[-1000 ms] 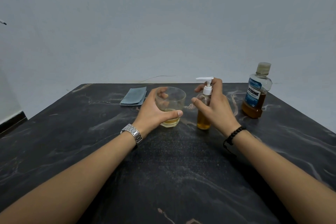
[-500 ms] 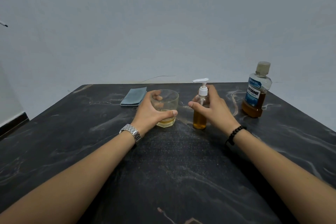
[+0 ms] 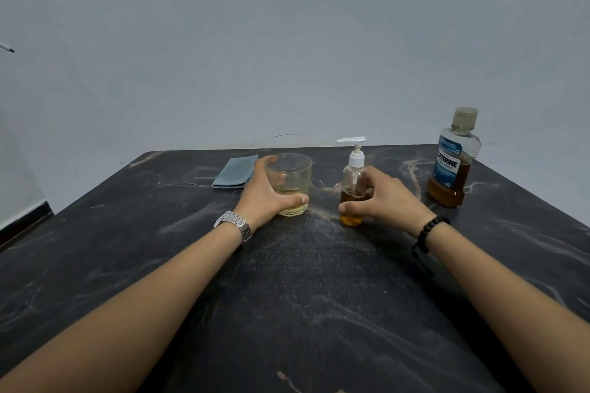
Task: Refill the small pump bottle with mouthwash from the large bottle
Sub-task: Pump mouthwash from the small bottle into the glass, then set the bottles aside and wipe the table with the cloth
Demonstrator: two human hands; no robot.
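Note:
A small clear pump bottle point(image 3: 352, 180) with a white pump head stands upright on the dark table, about half full of amber liquid. My right hand point(image 3: 384, 199) is wrapped around its lower body from the right. The large mouthwash bottle point(image 3: 453, 159), capped, with a blue label and amber liquid in its lower part, stands at the far right, apart from my hands. My left hand point(image 3: 266, 198) grips a clear drinking glass point(image 3: 292, 179) that rests on the table and holds a little pale yellow liquid.
A folded blue-grey cloth point(image 3: 236, 171) lies behind my left hand near the table's far edge. The dark marbled table point(image 3: 303, 297) ends at a plain grey wall. Its right edge runs close behind the large bottle.
The pump bottle and glass have come down onto the table. My right hand slid from the pump head to the bottle's lower body. My left hand still holds the glass.

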